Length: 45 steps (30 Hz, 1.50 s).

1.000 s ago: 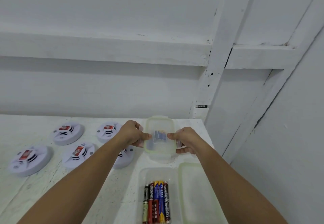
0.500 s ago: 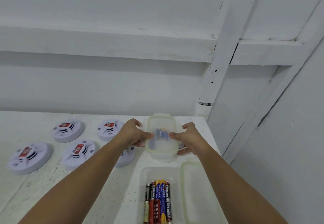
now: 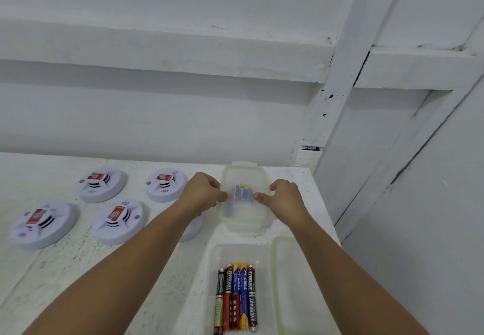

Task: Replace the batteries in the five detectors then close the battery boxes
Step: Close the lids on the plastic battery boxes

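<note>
Our left grip and right grip pinch the long sides of the lidded battery box, thumbs on top; it lies between them on the tabletop, long axis running away from us

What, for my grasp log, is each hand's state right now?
Left hand: holds the lidded battery box, left side.
Right hand: holds its right side.

1. Table: white-painted, scuffed top.
2. Four detectors: round, white, in two rows, left half.
3. Fifth detector: partly hidden, just right of these.
4. Lidded box: clear, far right.
5. Open box: near edge, holding batteries.
6. Loose lid: beside it, right.
</note>
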Available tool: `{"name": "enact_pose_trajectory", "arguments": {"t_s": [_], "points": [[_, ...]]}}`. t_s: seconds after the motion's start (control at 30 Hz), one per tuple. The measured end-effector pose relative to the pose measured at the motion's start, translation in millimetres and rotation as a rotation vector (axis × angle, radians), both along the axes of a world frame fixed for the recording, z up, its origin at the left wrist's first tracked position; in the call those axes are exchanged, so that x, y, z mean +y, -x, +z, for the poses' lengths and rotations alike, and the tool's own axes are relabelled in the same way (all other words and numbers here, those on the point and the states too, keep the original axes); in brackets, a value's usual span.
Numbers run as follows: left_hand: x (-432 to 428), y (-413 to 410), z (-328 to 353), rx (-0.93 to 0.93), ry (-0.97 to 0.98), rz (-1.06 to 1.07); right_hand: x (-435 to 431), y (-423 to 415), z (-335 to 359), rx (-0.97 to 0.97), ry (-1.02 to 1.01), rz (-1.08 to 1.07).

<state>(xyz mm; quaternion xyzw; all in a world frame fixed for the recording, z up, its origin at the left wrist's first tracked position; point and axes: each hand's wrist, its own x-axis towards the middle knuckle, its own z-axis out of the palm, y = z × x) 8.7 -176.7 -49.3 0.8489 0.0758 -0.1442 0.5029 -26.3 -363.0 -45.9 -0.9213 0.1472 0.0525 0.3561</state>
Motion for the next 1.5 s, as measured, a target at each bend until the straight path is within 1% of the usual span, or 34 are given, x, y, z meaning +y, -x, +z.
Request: {"name": "enact_pose_trajectory", "arguments": {"t_s": [0.27,0.4,0.63,0.8,0.93,1.0,1.07,1.1,1.13,1.2,1.23,1.3,1.4,1.5], "points": [[3,-10,7,0.112,0.108,0.000,0,-7,-2,-0.010,-0.120,0.027],[3,-14,6,0.148,0.098,-0.022,-1,-10,-4,0.006,-0.169,0.053],[2,-14,7,0.161,0.117,-0.010,-4,-13,-9,-0.029,-0.178,0.033],[2,-14,7,0.166,0.130,-0.005,-7,-16,-20,-0.047,-0.311,-0.034],[2,-12,8,0.161,0.137,0.007,-10,-18,-24,-0.046,-0.367,-0.055],[1,-9,9,0.158,0.134,0.010,-12,-19,-23,-0.038,-0.446,-0.054],[3,-6,6,0.120,0.142,0.005,-13,-17,-15,0.020,-0.557,-0.038],[5,-4,4,0.043,0.100,-0.012,-13,-18,-11,0.064,-0.601,-0.034],[6,-2,3,-0.079,0.023,-0.050,-14,-20,-7,0.110,-0.628,-0.035],[6,6,4,-0.331,-0.102,-0.157,-17,-25,-3,0.163,-0.604,-0.021],[4,9,6,-0.404,-0.126,-0.221,-18,-30,-1,0.159,-0.580,-0.008],[2,15,10,-0.429,-0.188,-0.382,-19,-40,2,0.120,-0.589,0.014],[4,21,14,-0.381,-0.379,-0.591,-14,-51,9,0.055,-0.611,0.069],[5,23,16,-0.410,-0.478,-0.646,-8,-58,10,0.042,-0.522,0.134]]}}
